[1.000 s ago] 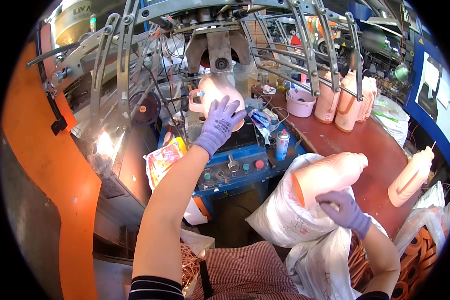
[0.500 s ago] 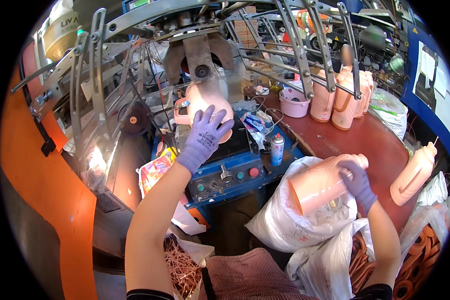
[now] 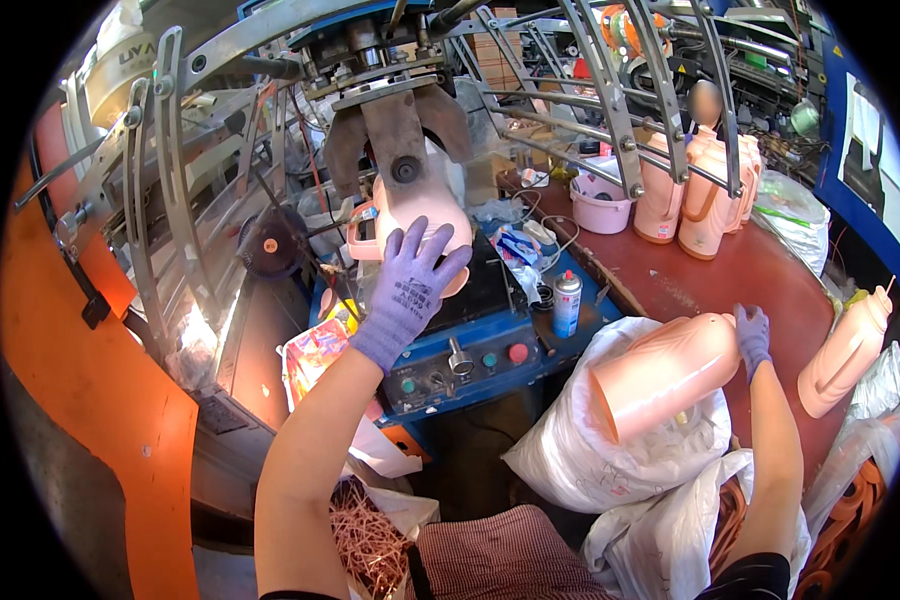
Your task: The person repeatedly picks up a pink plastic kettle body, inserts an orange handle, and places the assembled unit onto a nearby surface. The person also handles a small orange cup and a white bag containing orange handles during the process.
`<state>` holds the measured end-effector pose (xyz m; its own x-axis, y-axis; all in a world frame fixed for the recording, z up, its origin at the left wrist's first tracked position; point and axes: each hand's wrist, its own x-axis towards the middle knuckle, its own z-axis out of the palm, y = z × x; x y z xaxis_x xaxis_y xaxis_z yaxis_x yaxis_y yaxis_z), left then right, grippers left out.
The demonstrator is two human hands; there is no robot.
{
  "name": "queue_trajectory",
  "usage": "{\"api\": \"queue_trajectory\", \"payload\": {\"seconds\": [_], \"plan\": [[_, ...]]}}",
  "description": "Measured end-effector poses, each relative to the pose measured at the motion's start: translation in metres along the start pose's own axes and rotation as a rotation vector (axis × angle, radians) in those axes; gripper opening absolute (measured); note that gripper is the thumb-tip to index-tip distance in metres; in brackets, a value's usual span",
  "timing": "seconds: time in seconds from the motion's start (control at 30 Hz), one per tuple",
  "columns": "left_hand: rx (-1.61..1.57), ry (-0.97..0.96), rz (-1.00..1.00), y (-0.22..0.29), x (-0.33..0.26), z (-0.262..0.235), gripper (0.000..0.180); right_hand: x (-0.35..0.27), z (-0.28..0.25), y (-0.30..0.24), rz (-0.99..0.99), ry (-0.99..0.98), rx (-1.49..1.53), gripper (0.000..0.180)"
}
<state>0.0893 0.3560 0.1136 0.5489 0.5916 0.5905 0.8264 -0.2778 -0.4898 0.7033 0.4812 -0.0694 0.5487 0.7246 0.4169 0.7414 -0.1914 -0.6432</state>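
Note:
My left hand [image 3: 414,285], in a purple knit glove, lies with curved, spread fingers around the near end of a pink plastic flask casing [image 3: 422,210]. That casing has a side handle and sits under the dark metal fork of a machine [image 3: 395,120]. At the right, my gloved right hand [image 3: 753,338] has its fingers at the far right end of a second pink flask casing [image 3: 667,375]; part of its grip is hidden. This casing lies tilted, its wide end to the left, on a white woven sack [image 3: 570,455] holding clear plastic.
A blue control panel [image 3: 470,365] with buttons fronts the machine. A spray can [image 3: 566,303] stands beside it. On the red-brown table [image 3: 690,285] are a pink bucket [image 3: 600,200] and several upright casings [image 3: 708,200]. One casing [image 3: 845,350] leans at the right. Metal linkage arms [image 3: 610,100] hang overhead.
My right hand has shifted right and up to the casing's end, and that casing has turned, its neck no longer showing. My left hand remains on its casing. The view has shifted slightly.

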Motion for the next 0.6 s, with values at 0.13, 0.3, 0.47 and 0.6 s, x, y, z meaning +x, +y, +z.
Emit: {"api": "queue_trajectory", "payload": {"seconds": [0.13, 0.3, 0.47, 0.6], "plan": [[0.053, 0.093, 0.006, -0.003, -0.003, 0.008, 0.063, 0.013, -0.002, 0.014, 0.269, -0.315, 0.247, 0.050], [-0.148, -0.032, -0.064, 0.007, 0.001, 0.005, 0.079, 0.020, -0.040, 0.024, -0.234, -0.307, 0.165, 0.056], [-0.859, 0.219, -0.285, 0.086, -0.033, -0.069, 0.086, -0.081, -0.159, -0.166, -0.469, -0.182, 0.163, 0.041], [-1.463, 0.358, -0.214, 0.149, -0.022, -0.128, 0.094, -0.200, -0.223, -0.233, -1.168, -0.121, 0.562, 0.024]]}}
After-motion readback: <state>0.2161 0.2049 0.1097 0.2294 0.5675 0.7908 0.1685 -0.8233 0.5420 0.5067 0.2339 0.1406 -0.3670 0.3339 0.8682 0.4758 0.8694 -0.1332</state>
